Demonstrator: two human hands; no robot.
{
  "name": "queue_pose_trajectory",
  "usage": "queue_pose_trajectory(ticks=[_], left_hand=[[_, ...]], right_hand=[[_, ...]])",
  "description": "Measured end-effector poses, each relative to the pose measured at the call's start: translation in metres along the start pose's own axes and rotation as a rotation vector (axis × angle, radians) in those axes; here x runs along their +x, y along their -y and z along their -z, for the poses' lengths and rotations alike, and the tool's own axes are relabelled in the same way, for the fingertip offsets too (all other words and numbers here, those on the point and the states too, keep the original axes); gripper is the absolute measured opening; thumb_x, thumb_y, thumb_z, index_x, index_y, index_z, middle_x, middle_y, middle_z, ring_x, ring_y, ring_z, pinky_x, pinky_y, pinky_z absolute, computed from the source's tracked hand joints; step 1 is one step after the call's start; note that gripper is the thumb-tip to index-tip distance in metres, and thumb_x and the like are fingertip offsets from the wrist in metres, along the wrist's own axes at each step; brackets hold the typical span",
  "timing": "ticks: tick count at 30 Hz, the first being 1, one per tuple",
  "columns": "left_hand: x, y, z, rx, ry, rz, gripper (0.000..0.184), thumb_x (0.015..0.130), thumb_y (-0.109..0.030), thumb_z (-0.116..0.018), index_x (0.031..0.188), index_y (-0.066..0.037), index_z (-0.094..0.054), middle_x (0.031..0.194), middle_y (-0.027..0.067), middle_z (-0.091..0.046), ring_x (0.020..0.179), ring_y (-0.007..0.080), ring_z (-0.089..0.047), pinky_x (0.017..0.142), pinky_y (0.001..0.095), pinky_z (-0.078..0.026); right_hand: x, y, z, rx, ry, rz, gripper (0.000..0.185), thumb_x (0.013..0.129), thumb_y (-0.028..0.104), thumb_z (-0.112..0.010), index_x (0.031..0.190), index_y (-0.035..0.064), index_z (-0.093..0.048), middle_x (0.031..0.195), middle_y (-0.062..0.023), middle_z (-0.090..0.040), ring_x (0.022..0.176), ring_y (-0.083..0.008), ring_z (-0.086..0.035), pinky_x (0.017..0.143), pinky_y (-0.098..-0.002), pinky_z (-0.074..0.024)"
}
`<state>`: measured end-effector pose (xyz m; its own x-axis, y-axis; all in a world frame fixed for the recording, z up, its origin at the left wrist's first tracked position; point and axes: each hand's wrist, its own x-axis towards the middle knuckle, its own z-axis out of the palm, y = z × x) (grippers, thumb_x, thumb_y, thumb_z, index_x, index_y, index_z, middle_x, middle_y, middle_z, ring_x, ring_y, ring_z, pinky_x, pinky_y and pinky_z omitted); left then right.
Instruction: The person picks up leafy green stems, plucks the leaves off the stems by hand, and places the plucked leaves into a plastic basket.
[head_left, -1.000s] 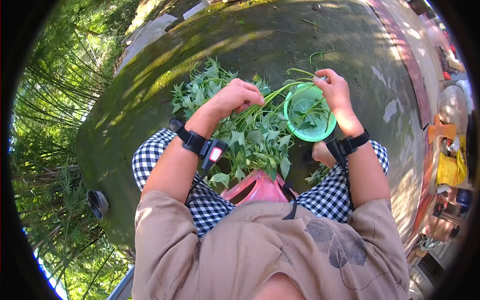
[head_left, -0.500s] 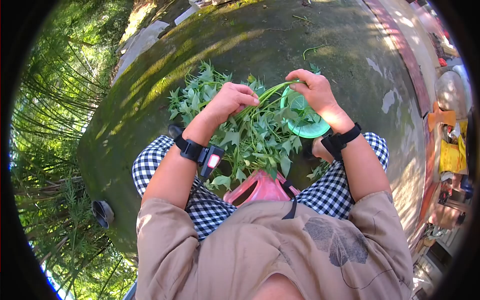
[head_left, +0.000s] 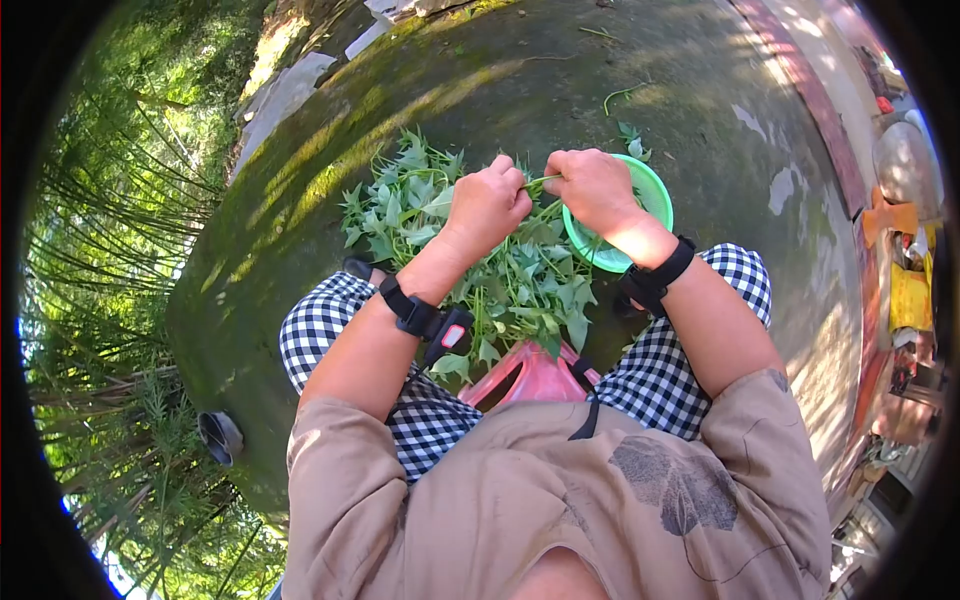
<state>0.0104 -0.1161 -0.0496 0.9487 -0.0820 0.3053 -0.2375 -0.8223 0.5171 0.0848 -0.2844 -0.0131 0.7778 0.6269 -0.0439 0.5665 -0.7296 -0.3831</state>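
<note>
- With the fingers of the left hand (head_left: pixel 487 208) curled in narrow, pinching a green stem (head_left: pixel 538 182) at the tips.
- With the fingers of the right hand (head_left: pixel 592 190) folded down just as tight, gripping the same stem near the left fingertips and showing only a short stretch between the two hands.
- Hiding both palms from view, so not being able to tell about any further stems inside the curled fingers.
- Holding both hands over a leafy heap (head_left: pixel 530 275), spreading from under the fingers back toward the body and out past the left hand.
- Covering part of a green basin (head_left: pixel 655 190) from view with the right hand, but showing the rim to the right of those fingers.
- Having a leafy sprig (head_left: pixel 632 138) lying beyond the right fingers, by the basin's far rim, and not being able to tell about contact there.
- Having a loose stem (head_left: pixel 622 97) lying farther out on the ground (head_left: pixel 740 200), ahead of the right fingers.
- Wearing black straps (head_left: pixel 660 280) at both wrists, behind the fingers.
- Sitting with checked trousers (head_left: pixel 330 318) spread to either side, and with a pink plastic piece (head_left: pixel 530 375) between the knees, nearer the body than the fingers.
</note>
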Motion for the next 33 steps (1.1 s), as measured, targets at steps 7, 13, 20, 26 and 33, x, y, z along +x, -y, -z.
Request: queue_pose_trajectory(ticks=[7,13,20,26,33], left_hand=[[-0.003,0.001,-0.004,0.101,-0.005,-0.092,0.009,0.077,-0.012,-0.063,0.077,-0.005,-0.057,0.078,0.0096,-0.052,0.064,0.0305,-0.059,0.055,0.0424,-0.048],[-0.005,0.002,-0.009,0.105,-0.035,-0.117,0.011,0.076,-0.011,-0.063,0.073,-0.005,-0.054,0.076,0.0098,-0.051,0.064,0.0306,-0.058,0.053,0.0425,-0.047],[-0.009,0.001,-0.012,0.105,-0.101,-0.054,0.013,0.074,-0.014,-0.064,0.071,-0.005,-0.055,0.073,0.01,-0.053,0.064,0.0294,-0.06,0.053,0.0418,-0.048],[-0.007,0.002,-0.016,-0.257,-0.25,0.196,0.012,0.074,-0.012,-0.061,0.069,-0.001,-0.06,0.069,0.0142,-0.058,0.059,0.0315,-0.059,0.054,0.04,-0.046],[-0.003,0.001,-0.008,-0.483,-0.277,0.453,0.015,0.075,-0.01,-0.059,0.067,0.003,-0.058,0.063,0.0135,-0.056,0.054,0.022,-0.056,0.053,0.0365,-0.042]], right_hand=[[-0.003,0.001,-0.001,0.125,0.041,-0.055,0.018,0.079,0.026,-0.066,0.089,0.0118,-0.069,0.084,-0.0129,-0.069,0.089,-0.0332,-0.066,0.074,-0.0448,-0.0518],[-0.006,0.009,-0.003,0.107,0.061,-0.11,0.018,0.079,0.026,-0.064,0.09,0.012,-0.069,0.085,-0.0139,-0.069,0.089,-0.0335,-0.066,0.075,-0.0454,-0.0518],[-0.01,0.01,-0.015,-0.013,-0.045,0.075,0.011,0.081,0.02,-0.062,0.085,0.0102,-0.065,0.087,-0.0126,-0.066,0.087,-0.0334,-0.065,0.071,-0.0456,-0.0511],[-0.013,0.013,-0.017,0.223,-0.134,0.017,0.012,0.081,0.021,-0.065,0.086,0.0103,-0.065,0.09,-0.0093,-0.065,0.085,-0.0339,-0.063,0.071,-0.0463,-0.0493],[-0.018,0.016,-0.021,0.372,-0.134,-0.024,0.016,0.08,0.021,-0.067,0.085,0.0064,-0.063,0.081,-0.0113,-0.065,0.078,-0.0332,-0.062,0.067,-0.0426,-0.0468]])
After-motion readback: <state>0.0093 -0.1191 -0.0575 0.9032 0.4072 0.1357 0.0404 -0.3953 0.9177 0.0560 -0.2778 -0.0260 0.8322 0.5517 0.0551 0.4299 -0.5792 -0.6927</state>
